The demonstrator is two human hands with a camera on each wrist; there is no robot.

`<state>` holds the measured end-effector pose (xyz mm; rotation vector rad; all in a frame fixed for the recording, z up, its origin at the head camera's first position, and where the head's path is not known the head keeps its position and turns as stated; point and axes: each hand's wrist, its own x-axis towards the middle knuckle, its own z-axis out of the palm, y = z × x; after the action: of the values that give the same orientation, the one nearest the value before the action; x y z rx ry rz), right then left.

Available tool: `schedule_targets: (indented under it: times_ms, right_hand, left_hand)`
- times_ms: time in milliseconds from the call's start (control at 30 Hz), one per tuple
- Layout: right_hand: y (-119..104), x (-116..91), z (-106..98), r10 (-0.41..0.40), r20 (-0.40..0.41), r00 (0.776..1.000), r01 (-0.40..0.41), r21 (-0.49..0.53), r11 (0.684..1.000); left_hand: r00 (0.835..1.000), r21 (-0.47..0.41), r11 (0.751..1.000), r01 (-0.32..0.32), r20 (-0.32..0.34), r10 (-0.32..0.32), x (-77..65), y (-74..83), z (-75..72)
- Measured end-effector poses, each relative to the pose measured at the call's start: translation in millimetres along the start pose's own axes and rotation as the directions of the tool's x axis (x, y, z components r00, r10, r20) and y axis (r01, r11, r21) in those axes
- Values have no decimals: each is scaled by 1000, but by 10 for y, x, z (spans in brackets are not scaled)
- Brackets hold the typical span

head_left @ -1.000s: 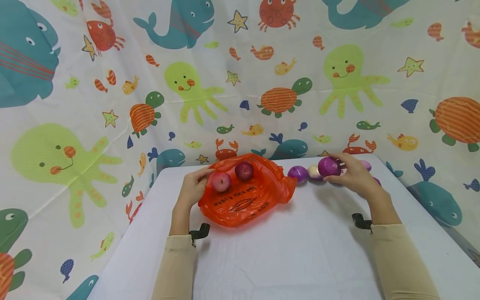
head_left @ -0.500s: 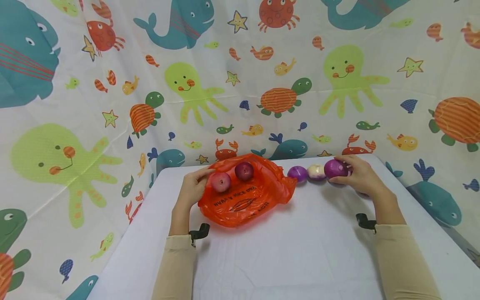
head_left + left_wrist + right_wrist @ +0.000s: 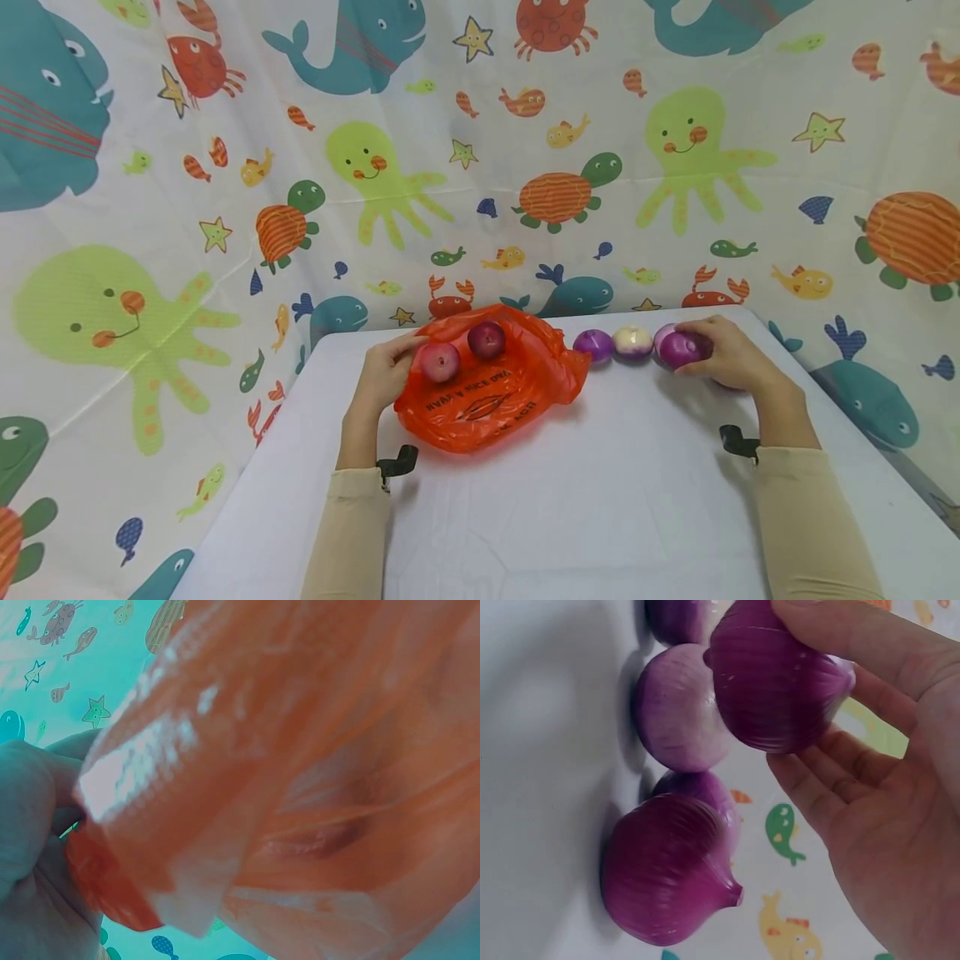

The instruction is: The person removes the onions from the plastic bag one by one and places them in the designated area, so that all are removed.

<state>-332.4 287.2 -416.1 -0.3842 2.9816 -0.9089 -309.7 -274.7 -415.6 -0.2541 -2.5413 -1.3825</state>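
Observation:
My right hand (image 3: 731,354) holds a dark purple onion (image 3: 681,351) between thumb and fingers. In the right wrist view this onion (image 3: 769,682) overlaps a paler purple-white onion (image 3: 679,709), and a pointed purple onion (image 3: 664,874) sits lower down. At the left, my left hand (image 3: 386,371) pinches the edge of a red plastic bag (image 3: 480,417) with black print. Two round fruits show within the bag's outline, one pink (image 3: 440,362) and one dark red (image 3: 487,340). Crinkled red plastic (image 3: 247,750) fills most of the left wrist view.
Left of the held onion, a purple onion (image 3: 593,346) and a whitish one (image 3: 632,343) stand in a row near the back of the white table (image 3: 585,500). A curtain (image 3: 465,192) printed with sea animals hangs behind.
My right hand has carried the purple onion to the right and a little closer to me, uncovering the whitish onion. The left hand keeps its grip on the bag.

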Motion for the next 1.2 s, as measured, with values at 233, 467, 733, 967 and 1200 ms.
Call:
schedule_targets:
  times_ms: [233, 467, 733, 967, 1200]
  right_hand:
    - [12, -12, 25, -31, 40, 999, 31, -7, 999]
    - [10, -13, 56, -42, 51, 998, 44, -24, 999]
    - [-45, -30, 96, 55, 124, 991, -46, -74, 996]
    - [-36, -23, 115, 133, 143, 981, -117, -112, 987]
    - [-37, -21, 108, 169, 149, 974, -153, -118, 981]
  left_hand:
    - [1000, -3, 1000, 2, 6, -2, 10, 15, -15]
    - [1000, 1, 1000, 9, 3, -9, 6, 30, -19]
    - [1000, -1, 1000, 6, 3, -6, 0, 1, -10]
    - [1000, 2, 1000, 7, 5, -7, 9, -4, -15]
    - [1000, 6, 1000, 2, -3, -2, -6, 13, -20]
